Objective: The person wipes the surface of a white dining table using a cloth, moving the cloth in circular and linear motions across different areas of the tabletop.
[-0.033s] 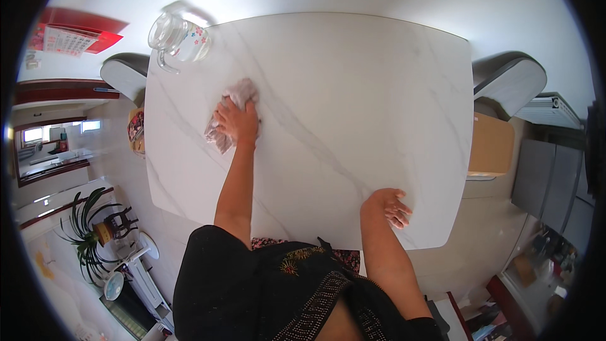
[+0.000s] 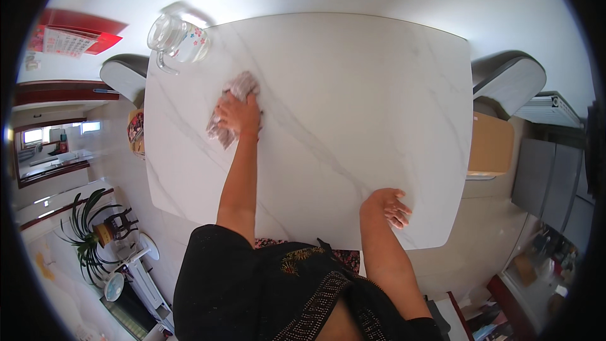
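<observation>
A crumpled, pale pinkish rag (image 2: 243,83) lies on the white marbled table (image 2: 353,113), left of its middle. My left hand (image 2: 238,115) presses down on the rag with its fingers curved over it, and folds stick out beyond the fingertips and along the left side. Near the front right of the tabletop, my right hand (image 2: 387,205) rests on its side. Its fingers are slightly bent and apart, with nothing in them. At the far left corner stands a clear glass pitcher (image 2: 178,39) with a handle and small printed flowers.
A chair (image 2: 123,76) stands by the table's left side and another chair (image 2: 511,82) by the right. Below the right chair is a tan box (image 2: 491,145). A potted plant (image 2: 95,233) is on the left, and a red calendar (image 2: 76,35) hangs on the wall.
My left hand and the rag have slid a little farther from me and slightly to the right. My right hand and the pitcher stay where they were.
</observation>
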A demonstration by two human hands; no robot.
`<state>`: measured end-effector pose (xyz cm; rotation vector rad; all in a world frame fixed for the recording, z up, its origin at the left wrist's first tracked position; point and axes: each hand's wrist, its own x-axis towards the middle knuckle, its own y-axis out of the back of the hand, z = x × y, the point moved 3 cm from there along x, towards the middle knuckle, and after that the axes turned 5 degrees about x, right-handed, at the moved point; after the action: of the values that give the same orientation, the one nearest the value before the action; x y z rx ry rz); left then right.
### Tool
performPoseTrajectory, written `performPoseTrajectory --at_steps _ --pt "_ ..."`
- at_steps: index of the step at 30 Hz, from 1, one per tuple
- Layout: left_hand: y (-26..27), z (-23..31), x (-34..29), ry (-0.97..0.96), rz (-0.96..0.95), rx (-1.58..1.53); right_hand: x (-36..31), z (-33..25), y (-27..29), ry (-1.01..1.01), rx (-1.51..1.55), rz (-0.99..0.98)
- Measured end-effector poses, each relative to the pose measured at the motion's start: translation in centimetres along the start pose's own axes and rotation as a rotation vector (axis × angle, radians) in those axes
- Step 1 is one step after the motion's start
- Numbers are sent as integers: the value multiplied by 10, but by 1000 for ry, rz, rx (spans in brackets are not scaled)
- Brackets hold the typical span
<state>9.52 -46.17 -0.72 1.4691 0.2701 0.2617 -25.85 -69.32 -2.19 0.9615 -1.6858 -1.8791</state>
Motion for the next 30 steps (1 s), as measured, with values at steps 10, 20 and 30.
performPoseTrajectory --at_steps 10,20,30 --pt "-13 249 -53 -598 44 -86 1 6 1 -78 67 79" --pt "-6 220 -182 -1102 15 -302 16 14 -42 -52 115 162" --pt "20 -7 -255 -1055 -107 -323 17 10 -31 95 157 124"
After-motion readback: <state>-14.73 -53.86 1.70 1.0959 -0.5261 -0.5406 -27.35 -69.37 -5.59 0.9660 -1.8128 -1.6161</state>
